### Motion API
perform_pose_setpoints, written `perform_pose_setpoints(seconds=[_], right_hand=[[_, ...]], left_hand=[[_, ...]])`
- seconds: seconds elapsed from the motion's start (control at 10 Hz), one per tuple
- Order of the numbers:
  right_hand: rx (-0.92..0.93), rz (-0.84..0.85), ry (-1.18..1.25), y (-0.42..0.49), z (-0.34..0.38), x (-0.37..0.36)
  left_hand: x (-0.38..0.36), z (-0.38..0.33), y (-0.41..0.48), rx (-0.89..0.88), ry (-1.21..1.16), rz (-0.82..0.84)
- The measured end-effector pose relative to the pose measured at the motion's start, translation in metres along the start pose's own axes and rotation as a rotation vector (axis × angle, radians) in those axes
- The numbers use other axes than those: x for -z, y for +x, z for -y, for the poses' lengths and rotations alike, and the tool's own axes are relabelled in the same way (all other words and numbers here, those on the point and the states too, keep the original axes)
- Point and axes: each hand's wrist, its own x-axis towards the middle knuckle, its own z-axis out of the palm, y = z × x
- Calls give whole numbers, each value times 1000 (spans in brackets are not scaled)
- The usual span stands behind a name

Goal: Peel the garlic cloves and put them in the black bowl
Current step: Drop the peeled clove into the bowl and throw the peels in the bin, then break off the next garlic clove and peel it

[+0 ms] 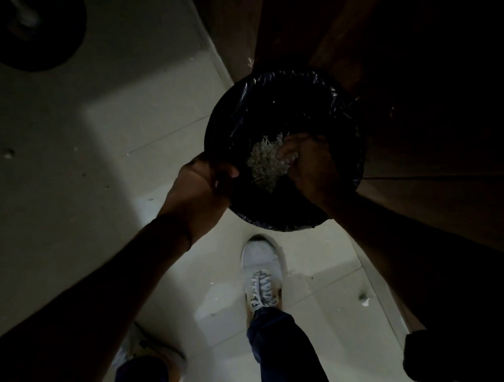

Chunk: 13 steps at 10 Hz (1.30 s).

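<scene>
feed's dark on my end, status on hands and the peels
Left hand grips rim of the bag-lined bin. Right hand holds a wad of pale peels over it. No cloves in view.

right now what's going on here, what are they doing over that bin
A person stands over a bin lined with a black bag. Their left hand grips its rim, and their right hand holds a clump of pale papery skins inside the opening, apparently throwing them away. A wooden cabinet is beside the bin, with tiled floor around it. The light is dim.
</scene>
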Motion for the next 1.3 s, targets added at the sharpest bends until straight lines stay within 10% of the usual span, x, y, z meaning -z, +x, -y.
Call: perform_pose_setpoints(seconds=[0.6,1.0,1.3], right_hand=[[-4,33,155,-57,69,44],[101,271,479,-212,309,131],[376,706,527,-380,567,145]], left_hand=[[101,-42,-70,-48,118,24],[259,-93,-284,67,4,-207],[399,-50,-527,182,-166,-814]])
